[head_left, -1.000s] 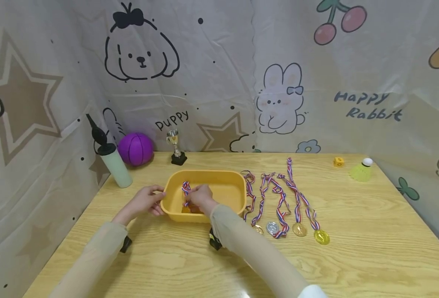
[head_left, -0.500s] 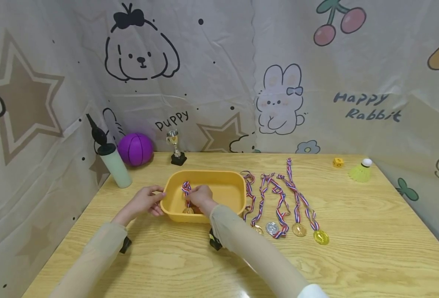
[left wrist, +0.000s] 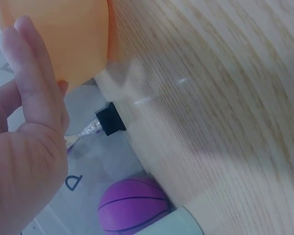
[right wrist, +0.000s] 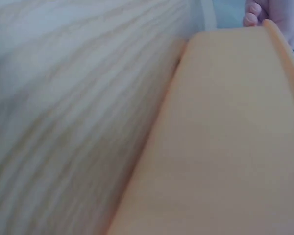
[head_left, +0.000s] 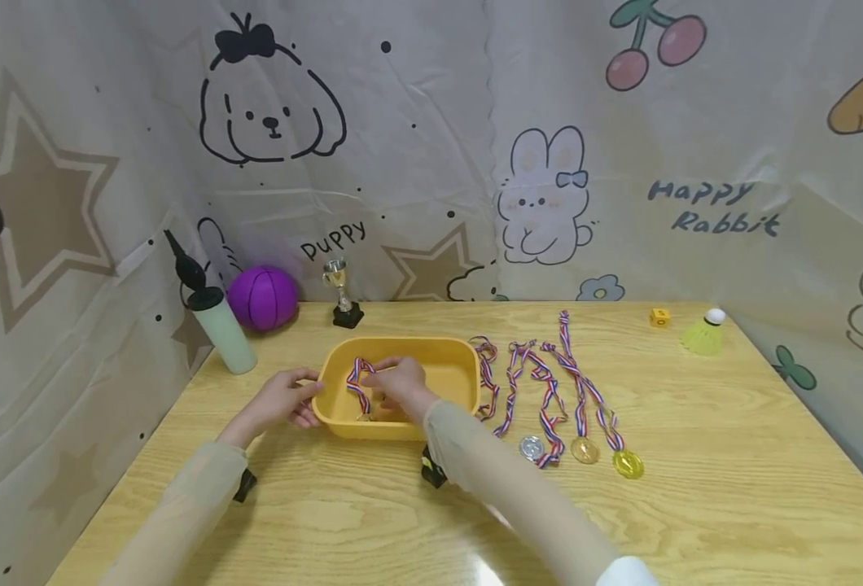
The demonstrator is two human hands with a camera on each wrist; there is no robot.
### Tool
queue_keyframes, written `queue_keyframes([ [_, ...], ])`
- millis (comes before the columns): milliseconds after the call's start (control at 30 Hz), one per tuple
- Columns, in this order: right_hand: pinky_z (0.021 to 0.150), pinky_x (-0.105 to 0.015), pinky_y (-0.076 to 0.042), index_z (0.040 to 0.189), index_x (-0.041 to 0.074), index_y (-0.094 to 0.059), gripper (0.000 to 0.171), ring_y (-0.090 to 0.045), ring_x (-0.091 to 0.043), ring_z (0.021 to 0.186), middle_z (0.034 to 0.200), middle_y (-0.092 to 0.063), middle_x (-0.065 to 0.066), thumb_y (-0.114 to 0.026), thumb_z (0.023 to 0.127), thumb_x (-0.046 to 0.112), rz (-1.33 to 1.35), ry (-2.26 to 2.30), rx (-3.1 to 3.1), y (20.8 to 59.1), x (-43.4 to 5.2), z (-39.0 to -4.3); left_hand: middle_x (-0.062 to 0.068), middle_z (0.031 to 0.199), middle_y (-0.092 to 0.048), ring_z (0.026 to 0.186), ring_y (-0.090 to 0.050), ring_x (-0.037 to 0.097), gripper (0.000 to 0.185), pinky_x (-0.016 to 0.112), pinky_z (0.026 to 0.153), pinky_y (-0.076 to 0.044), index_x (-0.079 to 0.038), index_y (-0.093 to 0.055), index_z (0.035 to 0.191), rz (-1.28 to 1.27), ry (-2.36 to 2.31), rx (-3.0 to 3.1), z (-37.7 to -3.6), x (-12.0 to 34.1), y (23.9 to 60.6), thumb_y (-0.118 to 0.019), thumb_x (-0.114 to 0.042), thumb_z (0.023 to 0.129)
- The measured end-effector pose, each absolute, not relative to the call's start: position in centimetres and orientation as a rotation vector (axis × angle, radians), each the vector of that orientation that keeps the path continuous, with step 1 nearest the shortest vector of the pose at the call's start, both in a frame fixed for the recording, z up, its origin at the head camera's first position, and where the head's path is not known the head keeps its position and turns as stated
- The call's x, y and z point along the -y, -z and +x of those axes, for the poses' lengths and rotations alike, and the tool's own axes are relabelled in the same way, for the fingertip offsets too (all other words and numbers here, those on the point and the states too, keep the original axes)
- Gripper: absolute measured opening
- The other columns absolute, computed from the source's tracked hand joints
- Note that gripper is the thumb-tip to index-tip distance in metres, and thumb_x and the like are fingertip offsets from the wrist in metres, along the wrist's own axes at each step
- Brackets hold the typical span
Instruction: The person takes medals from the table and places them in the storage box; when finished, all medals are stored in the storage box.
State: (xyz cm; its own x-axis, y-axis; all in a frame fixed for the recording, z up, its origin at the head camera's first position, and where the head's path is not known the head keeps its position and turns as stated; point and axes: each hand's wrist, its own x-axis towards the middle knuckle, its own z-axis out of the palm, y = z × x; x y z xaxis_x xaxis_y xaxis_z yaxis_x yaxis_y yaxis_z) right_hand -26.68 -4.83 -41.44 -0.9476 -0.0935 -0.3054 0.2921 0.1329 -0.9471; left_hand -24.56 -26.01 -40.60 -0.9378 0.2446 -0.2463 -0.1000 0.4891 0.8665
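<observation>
A yellow plastic basin stands on the table. My left hand grips its left end, thumb at the rim and fingers along the outer wall; in the left wrist view those fingers lie against the basin. Inside the basin, my right hand pinches the red, white and blue ribbon of a medal at its upper end. The medal's disc is barely visible near the front wall. In the right wrist view, the basin's outer wall fills much of the picture, and my right fingers are out of sight.
Right of the basin lie several ribboned medals, among them a silver one, a bronze-toned one and a gold one. Behind stand a small trophy, purple ball and pale green pump. A yellow die and shuttlecock sit at back right.
My right hand has shifted slightly right and up within the basin. The bunched ribbon has spread into a wider bend, and the medal's disc shows less. My left hand keeps its grip.
</observation>
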Motion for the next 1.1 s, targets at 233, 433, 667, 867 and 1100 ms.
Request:
queue_keyframes([
  [233,0.091,-0.05,-0.053,0.128,-0.005,-0.053,0.048,-0.066,-0.031,0.102,0.117,-0.064,-0.022,-0.071,0.085,0.006,-0.028,1.98,-1.896,40.3,0.7,-26.7,0.005,0.067,-0.064,0.055,-0.065,0.011,0.047,0.032,0.058,-0.06,0.012,-0.037,0.137,0.124,-1.413,-2.408,-24.6,25.6,40.9,-0.045,-0.019,0.103],
  [433,0.09,-0.046,-0.054,0.137,-0.004,-0.045,0.053,-0.062,-0.031,0.112,0.134,-0.051,-0.027,-0.066,0.088,0.004,-0.224,1.931,-1.899,37.7,-5.0,-26.3,0.005,0.065,-0.065,0.055,-0.065,0.012,0.048,0.032,0.057,-0.059,0.013,-0.035,0.137,0.128,-1.423,-2.411,-24.4,25.8,41.2,-0.044,-0.019,0.103],
  [667,0.094,-0.046,-0.052,0.141,-0.002,-0.04,0.058,-0.063,-0.025,0.108,0.137,-0.048,-0.027,-0.065,0.09,0.008,-0.242,1.871,-2.053,36.0,-14.4,-26.1,0.004,0.066,-0.064,0.056,-0.066,0.012,0.049,0.032,0.058,-0.06,0.014,-0.033,0.138,0.124,-1.458,-2.384,-24.3,26.0,41.4,-0.044,-0.019,0.103],
  [867,0.09,-0.039,-0.055,0.142,-0.007,-0.034,0.064,-0.067,-0.011,0.095,0.125,-0.06,-0.018,-0.065,0.091,0.015,-0.1,1.818,-2.183,37.6,-22.6,-25.2,0.003,0.065,-0.064,0.057,-0.066,0.011,0.049,0.03,0.058,-0.059,0.016,-0.03,0.138,0.123,-1.468,-2.368,-24.4,26.0,41.1,-0.041,-0.016,0.103],
  [1100,0.084,-0.038,-0.058,0.142,-0.01,-0.032,0.067,-0.068,-0.007,0.09,0.108,-0.07,-0.003,-0.065,0.092,0.02,0.087,1.674,-2.266,39.9,-28.4,-23.6,0.003,0.066,-0.064,0.057,-0.066,0.011,0.048,0.029,0.059,-0.059,0.015,-0.03,0.139,0.105,-1.469,-2.364,-24.3,26.0,41.0,-0.041,-0.017,0.104],
])
